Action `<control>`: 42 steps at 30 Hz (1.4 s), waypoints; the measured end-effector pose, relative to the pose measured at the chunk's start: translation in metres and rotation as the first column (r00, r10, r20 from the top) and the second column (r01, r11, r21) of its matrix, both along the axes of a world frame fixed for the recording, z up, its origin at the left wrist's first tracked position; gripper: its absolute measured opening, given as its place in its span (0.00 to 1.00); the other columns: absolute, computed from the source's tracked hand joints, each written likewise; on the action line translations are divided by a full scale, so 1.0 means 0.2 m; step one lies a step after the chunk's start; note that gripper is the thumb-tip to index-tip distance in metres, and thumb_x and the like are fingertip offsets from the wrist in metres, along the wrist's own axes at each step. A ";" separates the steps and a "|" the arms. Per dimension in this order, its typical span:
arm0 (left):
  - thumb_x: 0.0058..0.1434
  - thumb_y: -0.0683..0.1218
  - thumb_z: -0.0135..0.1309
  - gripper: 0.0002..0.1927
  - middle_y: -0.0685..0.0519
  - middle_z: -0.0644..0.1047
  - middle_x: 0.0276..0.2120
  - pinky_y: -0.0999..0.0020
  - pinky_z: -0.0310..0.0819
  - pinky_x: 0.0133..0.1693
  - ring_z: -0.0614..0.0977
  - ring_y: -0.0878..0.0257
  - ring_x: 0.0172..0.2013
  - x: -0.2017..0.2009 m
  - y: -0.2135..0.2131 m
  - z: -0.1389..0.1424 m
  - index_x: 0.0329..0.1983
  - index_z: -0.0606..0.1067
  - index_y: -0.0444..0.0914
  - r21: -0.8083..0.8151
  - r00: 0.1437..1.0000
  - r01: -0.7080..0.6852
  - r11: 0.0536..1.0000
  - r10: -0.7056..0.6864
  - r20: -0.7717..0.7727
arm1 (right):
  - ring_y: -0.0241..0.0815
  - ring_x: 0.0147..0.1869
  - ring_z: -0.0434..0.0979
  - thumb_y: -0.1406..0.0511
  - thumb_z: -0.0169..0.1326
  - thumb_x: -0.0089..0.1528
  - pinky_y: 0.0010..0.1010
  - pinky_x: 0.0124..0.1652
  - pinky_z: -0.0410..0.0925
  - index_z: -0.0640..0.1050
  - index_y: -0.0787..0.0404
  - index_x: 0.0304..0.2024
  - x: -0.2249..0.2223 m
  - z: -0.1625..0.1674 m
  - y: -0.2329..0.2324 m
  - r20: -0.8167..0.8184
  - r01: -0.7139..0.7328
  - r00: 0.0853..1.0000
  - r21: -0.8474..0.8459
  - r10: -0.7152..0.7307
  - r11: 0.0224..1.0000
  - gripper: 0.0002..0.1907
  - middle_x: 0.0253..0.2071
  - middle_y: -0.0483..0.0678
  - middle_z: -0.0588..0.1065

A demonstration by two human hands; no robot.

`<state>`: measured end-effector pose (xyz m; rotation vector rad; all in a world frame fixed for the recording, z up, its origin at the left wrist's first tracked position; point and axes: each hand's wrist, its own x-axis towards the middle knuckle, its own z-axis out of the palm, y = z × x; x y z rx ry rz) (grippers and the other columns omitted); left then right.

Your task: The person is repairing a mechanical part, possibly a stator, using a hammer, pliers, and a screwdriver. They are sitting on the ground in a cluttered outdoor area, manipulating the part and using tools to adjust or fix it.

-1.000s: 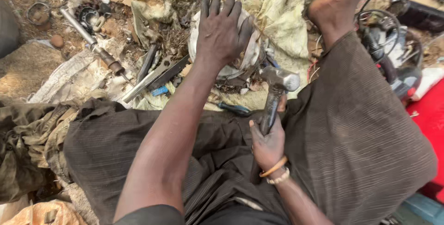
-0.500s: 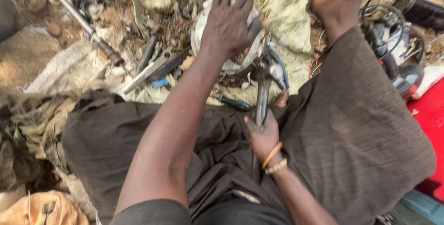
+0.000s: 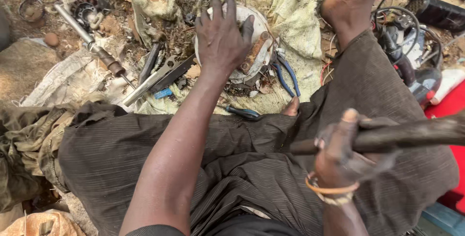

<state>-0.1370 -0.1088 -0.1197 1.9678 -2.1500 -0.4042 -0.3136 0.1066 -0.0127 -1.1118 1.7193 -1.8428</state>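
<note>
The person sits on the ground with knees apart, in loose dark cloth with a fine pinstripe weave. The left hand [image 3: 222, 35] lies flat on a round, pale metal housing [image 3: 252, 54], fingers spread wide across its domed top and pressing down on it. The housing is dull and scuffed, with a rust-brown bar [image 3: 255, 52] running across its face beside the thumb. It rests on a crumpled, grimy yellow-green rag [image 3: 286, 8] between the person's legs, just in front of the lap.

The right hand [image 3: 341, 151] is raised over the right thigh, closed in a fist around the dark handle of a long tool [image 3: 411, 134]; the handle is blurred, so its far end cannot be made out (it looks smooth and blackened with grease). Two bangles [image 3: 332, 193], orange and beaded, circle that wrist.

About the housing lies a scatter of hard, oily things: blue-handled pliers [image 3: 288, 76] just right of it, a dark screwdriver [image 3: 244, 113] near the trouser edge, a flat grey wrench [image 3: 147, 81] to the left, and a long steel shaft with a rusty collar [image 3: 89, 39] on the bare dirt. A bare foot [image 3: 348, 6] is planted on the rag at upper right, near a tangle of black cable [image 3: 397, 20].
</note>
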 end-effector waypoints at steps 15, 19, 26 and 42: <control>0.74 0.66 0.29 0.35 0.40 0.59 0.73 0.38 0.56 0.67 0.64 0.37 0.67 -0.01 -0.05 -0.01 0.78 0.55 0.45 0.131 0.995 0.103 0.986 -0.104 -0.003 | 0.33 0.21 0.70 0.67 0.60 0.72 0.25 0.23 0.66 0.69 0.62 0.44 0.05 -0.06 0.05 -0.036 -0.059 0.997 0.164 0.066 0.985 0.11 0.30 0.45 0.72; 0.73 0.66 0.32 0.34 0.40 0.60 0.71 0.38 0.54 0.66 0.64 0.35 0.66 0.01 -0.05 0.03 0.76 0.57 0.46 0.009 0.995 0.094 0.996 -0.094 0.014 | 0.34 0.26 0.66 0.65 0.63 0.63 0.29 0.25 0.63 0.71 0.62 0.39 0.26 -0.40 -0.01 -0.015 -0.325 0.914 0.575 0.406 0.751 0.13 0.25 0.43 0.68; 0.69 0.67 0.35 0.34 0.41 0.61 0.69 0.39 0.54 0.63 0.65 0.33 0.62 0.01 -0.05 0.13 0.73 0.60 0.46 0.051 0.990 0.132 0.990 -0.128 -0.066 | 0.28 0.21 0.64 0.69 0.59 0.64 0.24 0.20 0.59 0.75 0.58 0.40 0.04 -0.20 0.05 0.211 -0.252 0.965 0.569 0.157 0.783 0.06 0.25 0.39 0.70; 0.70 0.67 0.30 0.33 0.38 0.59 0.69 0.31 0.44 0.64 0.61 0.29 0.64 0.01 -0.11 0.05 0.73 0.59 0.50 0.038 0.948 0.309 0.950 -0.311 0.068 | 0.29 0.23 0.66 0.70 0.62 0.59 0.24 0.21 0.61 0.76 0.61 0.45 0.13 -0.32 0.03 0.260 -0.299 0.950 0.588 0.174 0.751 0.12 0.27 0.41 0.71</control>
